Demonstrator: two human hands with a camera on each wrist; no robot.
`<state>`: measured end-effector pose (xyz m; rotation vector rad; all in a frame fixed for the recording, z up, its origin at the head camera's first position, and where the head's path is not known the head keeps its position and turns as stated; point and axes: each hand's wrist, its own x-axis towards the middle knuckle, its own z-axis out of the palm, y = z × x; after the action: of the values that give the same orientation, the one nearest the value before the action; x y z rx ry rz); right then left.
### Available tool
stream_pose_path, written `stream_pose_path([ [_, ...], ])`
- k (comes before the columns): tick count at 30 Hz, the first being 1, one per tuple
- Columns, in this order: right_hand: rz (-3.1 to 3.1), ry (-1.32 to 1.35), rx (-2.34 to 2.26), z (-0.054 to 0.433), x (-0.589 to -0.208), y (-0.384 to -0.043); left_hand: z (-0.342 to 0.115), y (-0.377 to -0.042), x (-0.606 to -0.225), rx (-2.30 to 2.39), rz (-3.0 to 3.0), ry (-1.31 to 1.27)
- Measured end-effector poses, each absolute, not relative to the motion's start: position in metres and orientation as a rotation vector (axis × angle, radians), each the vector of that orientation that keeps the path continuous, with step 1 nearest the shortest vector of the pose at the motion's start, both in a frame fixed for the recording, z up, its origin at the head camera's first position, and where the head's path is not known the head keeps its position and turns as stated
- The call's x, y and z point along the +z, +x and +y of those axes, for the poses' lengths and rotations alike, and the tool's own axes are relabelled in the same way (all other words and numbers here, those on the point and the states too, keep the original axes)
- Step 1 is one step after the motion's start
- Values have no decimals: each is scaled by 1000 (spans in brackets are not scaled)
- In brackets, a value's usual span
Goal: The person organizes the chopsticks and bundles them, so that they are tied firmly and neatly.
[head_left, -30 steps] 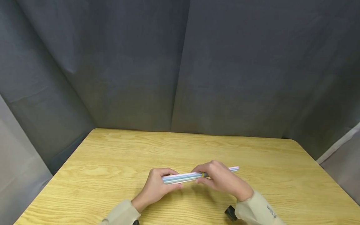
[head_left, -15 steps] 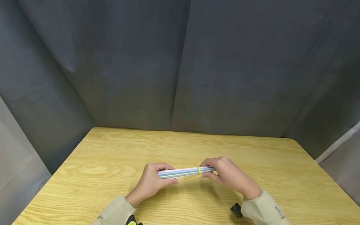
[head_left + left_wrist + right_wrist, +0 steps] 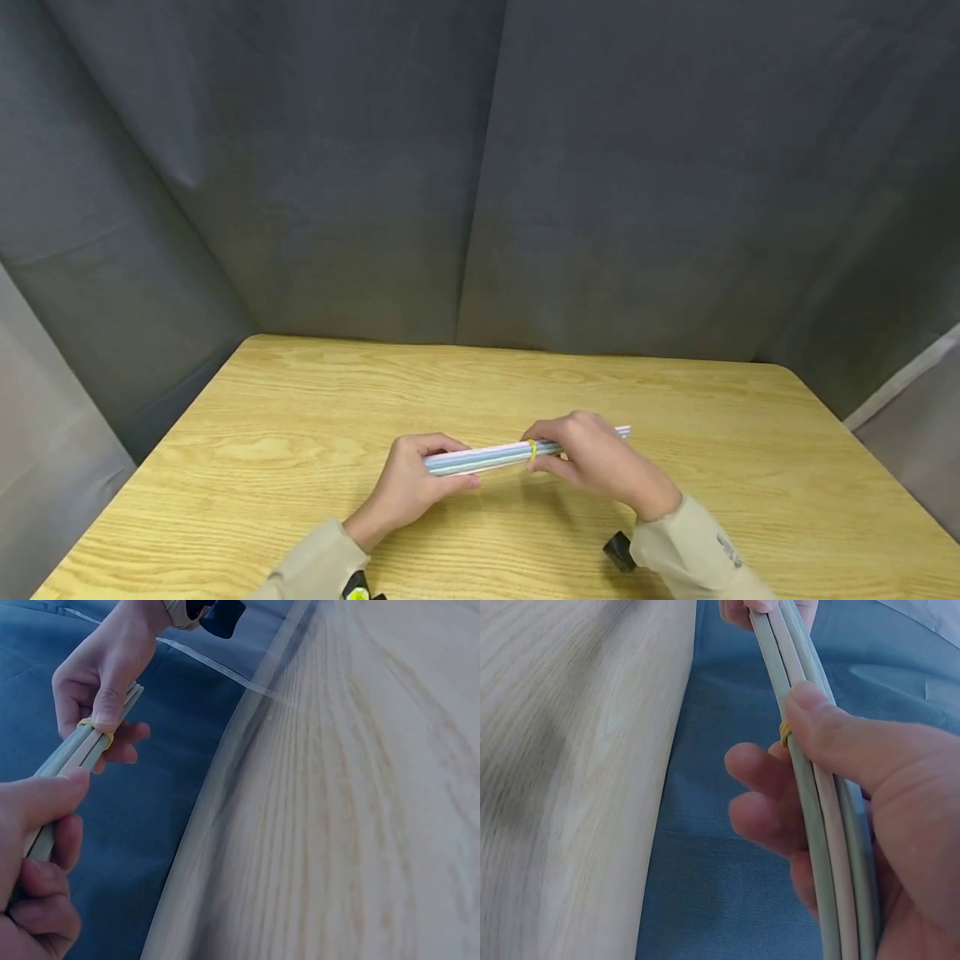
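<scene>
A bundle of pastel chopsticks (image 3: 491, 457), pink, blue and pale green, is held above the table between both hands. A yellow rubber band (image 3: 532, 450) is wrapped around it, right of its middle as I look. My left hand (image 3: 408, 479) grips the thicker left end. With thumb and fingers, my right hand (image 3: 596, 458) holds the bundle at the band, and the thin tips stick out past it. In the right wrist view the thumb (image 3: 840, 735) presses on the chopsticks beside the band (image 3: 785, 733). The left wrist view shows the left fingers curled round the bundle (image 3: 75, 746).
The wooden table (image 3: 337, 400) lies below both hands. Dark grey curtains (image 3: 375, 167) hang behind it and at the sides. A black device (image 3: 618, 550) sits at the right cuff, and another black piece (image 3: 356, 586) at the left cuff.
The right hand slid right along the bundle, baring the band and covering the tips, then came back left to the band. The tips show again. The left hand kept its grip, shifting slightly left.
</scene>
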<state>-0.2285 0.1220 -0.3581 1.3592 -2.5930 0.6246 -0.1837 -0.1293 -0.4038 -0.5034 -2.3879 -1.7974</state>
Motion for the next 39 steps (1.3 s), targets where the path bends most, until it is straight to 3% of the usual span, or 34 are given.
stream_pose_path([
  [30,-2679,1470,637,111,-361,-225,-117,-180,-407,-1757,-2428,-576],
  [39,-2681,1314,687,126,-361,-220,-127,-181,-410,-1695,-2459,-503],
])
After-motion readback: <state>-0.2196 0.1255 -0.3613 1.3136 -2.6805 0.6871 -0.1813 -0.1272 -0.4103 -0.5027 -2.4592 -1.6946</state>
